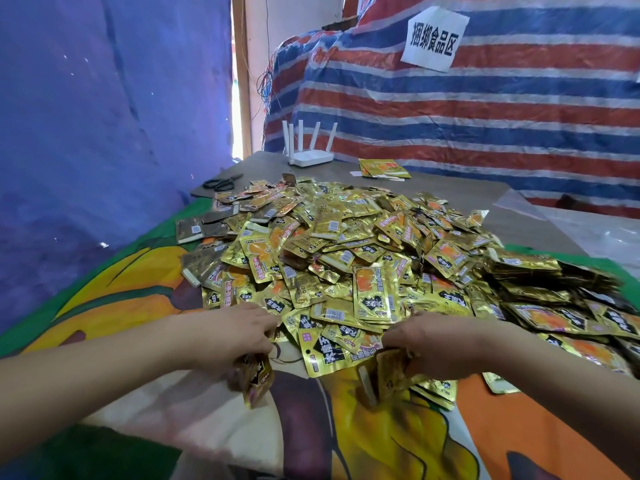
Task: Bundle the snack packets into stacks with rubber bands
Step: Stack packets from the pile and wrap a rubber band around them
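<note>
The heap of snack packets [363, 258] lay just beyond both hands on the table [519, 216]. The left hand [239, 337] pinched a few packets [256, 379]; the right hand [436, 344], nearer the heap's edge, gripped an upright stack [391, 375].

Packet heap [363, 258] mid-table, scissors [221, 183] behind-left, router [310, 157] behind, both hands at its near edge
</note>
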Available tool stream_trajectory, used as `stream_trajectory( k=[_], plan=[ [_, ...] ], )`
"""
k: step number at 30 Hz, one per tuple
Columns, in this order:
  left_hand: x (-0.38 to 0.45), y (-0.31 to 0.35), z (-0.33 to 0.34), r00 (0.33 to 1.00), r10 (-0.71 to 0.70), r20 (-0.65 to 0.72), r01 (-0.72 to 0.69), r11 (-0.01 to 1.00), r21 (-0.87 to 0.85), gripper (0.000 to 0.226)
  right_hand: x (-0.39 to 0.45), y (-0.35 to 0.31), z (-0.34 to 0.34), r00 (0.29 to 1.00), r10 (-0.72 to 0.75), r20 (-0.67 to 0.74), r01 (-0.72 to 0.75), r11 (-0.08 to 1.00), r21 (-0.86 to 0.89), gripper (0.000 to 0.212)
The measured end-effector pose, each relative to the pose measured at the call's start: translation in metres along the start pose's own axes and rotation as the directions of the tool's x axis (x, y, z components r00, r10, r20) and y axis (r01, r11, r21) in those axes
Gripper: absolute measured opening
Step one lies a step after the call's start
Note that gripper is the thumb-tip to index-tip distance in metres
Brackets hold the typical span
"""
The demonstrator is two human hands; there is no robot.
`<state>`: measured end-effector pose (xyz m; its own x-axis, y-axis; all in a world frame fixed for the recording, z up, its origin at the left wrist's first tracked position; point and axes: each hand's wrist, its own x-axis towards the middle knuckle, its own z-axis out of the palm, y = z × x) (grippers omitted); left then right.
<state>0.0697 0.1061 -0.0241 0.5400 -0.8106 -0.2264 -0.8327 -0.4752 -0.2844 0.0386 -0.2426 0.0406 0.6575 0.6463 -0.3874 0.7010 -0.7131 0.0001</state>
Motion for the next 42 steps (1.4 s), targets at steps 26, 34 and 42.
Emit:
stream_trajectory(
  k=[26,34,42],
  plan=[
    [0.075,0.107,-0.071,0.524,-0.851,0.018,-0.277,-0.19,-0.942,0.04,0.049,-0.068,0.031,0.544,0.758,-0.361,0.557,-0.005,0.83,0.019],
    [0.084,0.147,-0.043,0.52,-0.853,-0.034,-0.177,-0.069,-0.982,0.082,0.035,-0.095,0.064,0.501,0.731,-0.463,0.512,0.182,0.84,0.04],
    [0.082,0.162,-0.026,0.617,-0.786,0.024,-0.092,-0.102,-0.99,0.063,0.033,-0.102,0.093,0.585,0.703,-0.404,0.407,0.176,0.896,0.057]
  ],
)
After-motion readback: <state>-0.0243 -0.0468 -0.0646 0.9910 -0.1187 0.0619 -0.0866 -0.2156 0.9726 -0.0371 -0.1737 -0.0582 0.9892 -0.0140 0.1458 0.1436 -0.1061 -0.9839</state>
